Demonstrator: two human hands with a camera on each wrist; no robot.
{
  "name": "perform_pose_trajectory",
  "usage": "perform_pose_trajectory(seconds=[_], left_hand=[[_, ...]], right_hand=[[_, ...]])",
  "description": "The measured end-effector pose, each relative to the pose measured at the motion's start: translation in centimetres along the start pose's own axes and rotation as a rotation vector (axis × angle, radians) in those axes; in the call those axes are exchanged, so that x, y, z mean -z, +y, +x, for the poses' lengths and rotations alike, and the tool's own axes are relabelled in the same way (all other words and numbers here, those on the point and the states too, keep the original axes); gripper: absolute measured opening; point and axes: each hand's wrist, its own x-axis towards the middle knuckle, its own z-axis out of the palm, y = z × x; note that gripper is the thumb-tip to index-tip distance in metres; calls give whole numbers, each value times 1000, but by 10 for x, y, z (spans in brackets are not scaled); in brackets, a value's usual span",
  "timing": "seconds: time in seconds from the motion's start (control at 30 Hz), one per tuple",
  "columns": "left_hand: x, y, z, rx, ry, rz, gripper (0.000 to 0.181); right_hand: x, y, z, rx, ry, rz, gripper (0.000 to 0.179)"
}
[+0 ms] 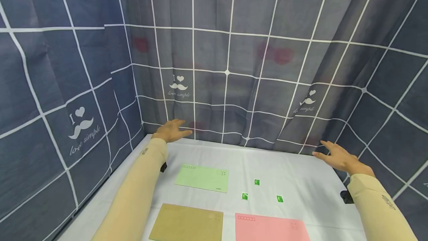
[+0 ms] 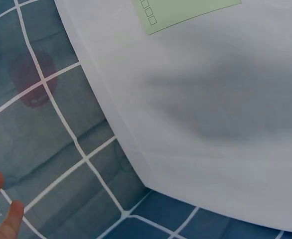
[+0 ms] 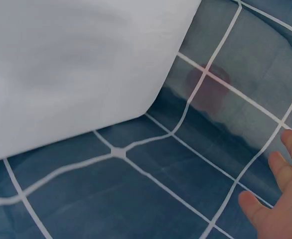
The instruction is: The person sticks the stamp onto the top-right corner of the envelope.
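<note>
In the head view my left hand (image 1: 171, 131) is raised over the table's far left corner, fingers extended and holding nothing. My right hand (image 1: 341, 157) hovers at the far right edge, its fingers spread and likewise bare. A light green envelope (image 1: 202, 178) lies flat nearest the left hand; its corner shows in the left wrist view. Closer to me are a tan envelope (image 1: 187, 223) and a pink envelope (image 1: 271, 228), both cut off by the frame's bottom. Three small green stamps (image 1: 256, 182) lie apart from one another between the envelopes and the right hand.
A white cloth (image 1: 321, 189) covers the table. Dark blue-grey curtains (image 1: 214, 55) with a white grid hang around its left, back and right sides. Dark wrist cameras (image 1: 346, 197) sit under both cream sleeves (image 1: 133, 192).
</note>
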Motion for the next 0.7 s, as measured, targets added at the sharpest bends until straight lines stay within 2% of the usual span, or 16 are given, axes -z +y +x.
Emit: perform_pose_trajectory(seconds=[0.23,0.7], left_hand=[[-4,2,-2,-8,-6,14,80],[-11,10,1,-28,-3,-10,83]], right_hand=[[-11,-6,-1,35,-44,77,96],[-23,-7,2,37,-42,91,93]])
